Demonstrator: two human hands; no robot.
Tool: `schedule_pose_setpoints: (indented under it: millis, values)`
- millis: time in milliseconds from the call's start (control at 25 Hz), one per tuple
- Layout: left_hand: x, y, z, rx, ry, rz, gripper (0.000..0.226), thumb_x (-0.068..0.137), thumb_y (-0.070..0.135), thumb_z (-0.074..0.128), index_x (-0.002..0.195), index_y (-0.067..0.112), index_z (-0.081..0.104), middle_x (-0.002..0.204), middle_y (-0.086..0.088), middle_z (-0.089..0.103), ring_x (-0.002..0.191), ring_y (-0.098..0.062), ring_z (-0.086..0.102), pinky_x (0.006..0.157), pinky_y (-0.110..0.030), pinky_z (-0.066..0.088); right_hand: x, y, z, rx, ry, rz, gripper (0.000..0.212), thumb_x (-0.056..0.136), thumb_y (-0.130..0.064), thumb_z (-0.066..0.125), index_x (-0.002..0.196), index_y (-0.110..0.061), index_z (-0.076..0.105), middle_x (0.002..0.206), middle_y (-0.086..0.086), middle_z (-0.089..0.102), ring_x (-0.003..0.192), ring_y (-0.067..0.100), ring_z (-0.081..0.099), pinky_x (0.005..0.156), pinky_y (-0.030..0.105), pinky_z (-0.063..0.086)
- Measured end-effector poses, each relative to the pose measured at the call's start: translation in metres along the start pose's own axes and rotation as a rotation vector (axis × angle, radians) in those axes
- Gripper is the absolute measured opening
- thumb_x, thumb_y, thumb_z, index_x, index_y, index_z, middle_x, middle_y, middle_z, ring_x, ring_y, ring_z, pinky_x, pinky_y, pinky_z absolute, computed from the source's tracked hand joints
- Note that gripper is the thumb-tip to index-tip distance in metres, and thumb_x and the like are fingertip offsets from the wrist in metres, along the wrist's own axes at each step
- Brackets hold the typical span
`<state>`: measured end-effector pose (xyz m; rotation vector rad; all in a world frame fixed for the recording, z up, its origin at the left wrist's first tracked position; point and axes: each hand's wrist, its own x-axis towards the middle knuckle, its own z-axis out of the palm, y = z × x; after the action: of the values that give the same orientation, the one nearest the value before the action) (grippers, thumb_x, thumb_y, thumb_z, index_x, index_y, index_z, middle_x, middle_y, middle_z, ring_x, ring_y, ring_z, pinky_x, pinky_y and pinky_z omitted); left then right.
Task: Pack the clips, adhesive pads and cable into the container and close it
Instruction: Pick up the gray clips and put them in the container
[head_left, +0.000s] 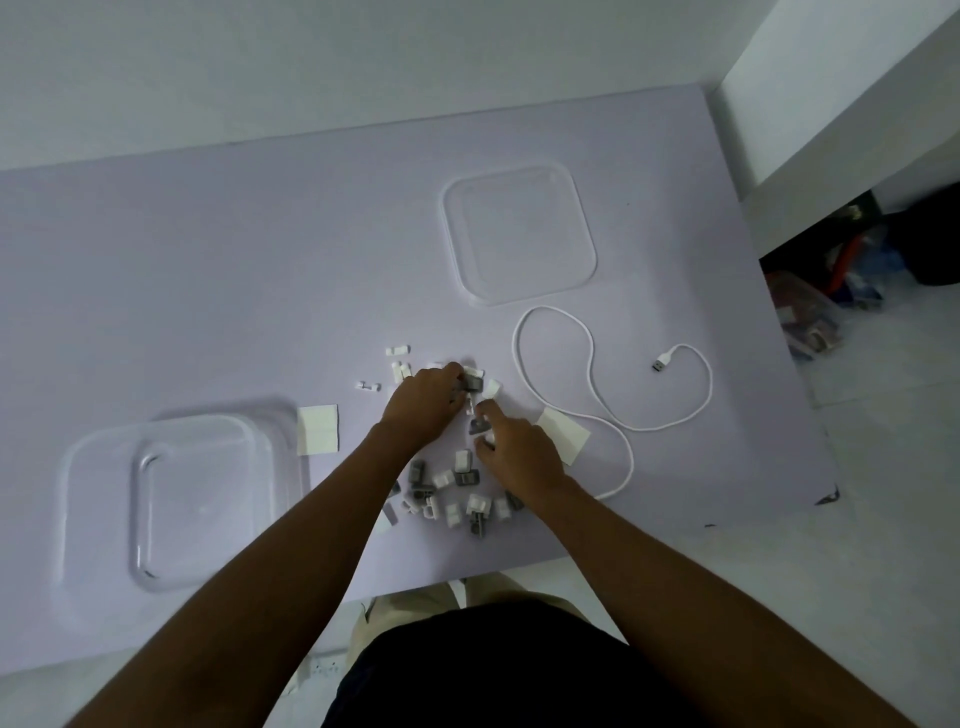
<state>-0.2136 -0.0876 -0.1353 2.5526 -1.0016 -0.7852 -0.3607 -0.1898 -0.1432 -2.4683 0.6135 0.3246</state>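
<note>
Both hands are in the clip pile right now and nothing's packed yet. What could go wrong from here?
1. Small clips lie scattered near the table's front edge; sweeping them together could knock some off.
2. The cable sprawls in loose loops beside the right hand; a wrist could snag it.
3. The clear container sits left of the left hand, so carried clips may drop.

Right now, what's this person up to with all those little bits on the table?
Both hands are gathering small grey and white clips scattered mid-table: the left hand and right hand work at the pile. The clear container sits empty to the left, its lid lies apart farther back, and the white cable is unpacked.
</note>
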Motion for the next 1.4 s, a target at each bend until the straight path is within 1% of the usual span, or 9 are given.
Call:
schedule_pose_setpoints:
  millis: [80, 160, 320, 440, 800, 960, 1040, 1200, 1400]
  values:
    - [0.001, 0.002, 0.0, 0.034, 0.004, 0.016, 0.028, 0.093, 0.027, 0.055, 0.119, 0.014, 0.053, 0.1, -0.015, 0.068, 0.087, -0.037, 0.065, 0.067, -0.04, 0.051, 0.001, 0.0, 0.004, -0.047, 0.029, -0.003, 0.035, 0.092, -0.034, 0.059, 0.125, -0.021, 0.053, 0.086, 0.013, 0.069, 0.077, 0.034, 0.066, 0.06, 0.036, 0.05]
    - [0.003, 0.002, 0.001, 0.048, 0.011, 0.041, 0.032, 0.094, 0.028, 0.054, 0.123, 0.017, 0.051, 0.1, -0.014, 0.068, 0.087, -0.037, 0.066, 0.068, -0.042, 0.053, -0.003, 0.0, 0.0, 0.102, 0.015, 0.022, 0.027, 0.092, -0.034, 0.062, 0.113, -0.019, 0.057, 0.08, 0.008, 0.067, 0.069, 0.026, 0.063, 0.057, 0.032, 0.047]
    - [0.006, 0.005, 0.0, 0.089, -0.015, 0.111, 0.028, 0.097, 0.028, 0.05, 0.122, 0.017, 0.053, 0.101, -0.012, 0.067, 0.086, -0.033, 0.065, 0.072, -0.041, 0.053, -0.015, 0.0, -0.024, 1.033, -0.113, 0.316, 0.006, 0.094, -0.02, 0.063, 0.092, -0.015, 0.059, 0.065, 0.0, 0.057, 0.047, 0.013, 0.046, 0.043, 0.024, 0.037]
    - [0.009, 0.01, 0.0, 0.172, -0.023, 0.162, 0.026, 0.1, 0.028, 0.044, 0.12, 0.015, 0.052, 0.101, -0.013, 0.066, 0.086, -0.035, 0.065, 0.071, -0.041, 0.052, -0.03, 0.002, -0.036, 1.524, -0.215, 0.444, 0.018, 0.097, -0.018, 0.047, 0.085, -0.012, 0.06, 0.058, 0.003, 0.054, 0.042, 0.014, 0.039, 0.039, 0.021, 0.026]
    - [-0.011, 0.006, -0.011, 0.013, 0.047, 0.084, 0.018, 0.1, 0.018, 0.043, 0.115, 0.011, 0.049, 0.098, -0.012, 0.065, 0.079, -0.033, 0.062, 0.068, -0.041, 0.05, -0.045, 0.002, -0.034, 1.63, -0.331, 0.331, 0.034, 0.089, -0.037, 0.042, 0.09, -0.011, 0.063, 0.074, 0.012, 0.061, 0.047, 0.023, 0.054, 0.043, 0.022, 0.024]
    - [-0.036, 0.002, -0.018, -0.086, 0.119, 0.011, 0.016, 0.1, 0.018, 0.043, 0.114, 0.015, 0.05, 0.091, -0.008, 0.066, 0.076, -0.03, 0.061, 0.069, -0.042, 0.051, -0.042, -0.007, -0.031, 1.298, -0.201, 0.402, 0.052, 0.098, -0.049, 0.048, 0.073, -0.007, 0.065, 0.068, 0.016, 0.062, 0.049, 0.028, 0.058, 0.045, 0.025, 0.035]
    - [-0.049, -0.001, -0.018, -0.123, 0.121, -0.023, 0.018, 0.1, 0.02, 0.043, 0.116, 0.017, 0.051, 0.093, -0.006, 0.068, 0.08, -0.028, 0.061, 0.072, -0.039, 0.05, -0.041, -0.006, -0.022, 1.035, -0.051, 0.327, 0.045, 0.095, -0.041, 0.06, 0.069, -0.005, 0.063, 0.058, 0.012, 0.06, 0.044, 0.024, 0.055, 0.045, 0.027, 0.041]
    - [-0.074, -0.007, -0.017, -0.215, 0.126, -0.091, 0.017, 0.101, 0.023, 0.044, 0.115, 0.019, 0.051, 0.094, -0.005, 0.068, 0.082, -0.027, 0.061, 0.074, -0.038, 0.05, -0.047, -0.005, 0.0, 0.295, -0.087, -0.065, 0.015, 0.091, -0.033, 0.066, 0.092, -0.019, 0.062, 0.075, 0.0, 0.07, 0.064, 0.014, 0.064, 0.059, 0.029, 0.055]
    - [-0.105, -0.016, -0.027, -0.308, 0.189, -0.113, 0.016, 0.1, 0.025, 0.047, 0.115, 0.019, 0.051, 0.091, -0.004, 0.068, 0.081, -0.026, 0.063, 0.075, -0.042, 0.053, -0.05, -0.018, 0.014, -0.093, -0.075, -0.048, 0.029, 0.091, -0.037, 0.066, 0.114, -0.019, 0.061, 0.1, 0.005, 0.073, 0.091, 0.024, 0.069, 0.075, 0.031, 0.055]
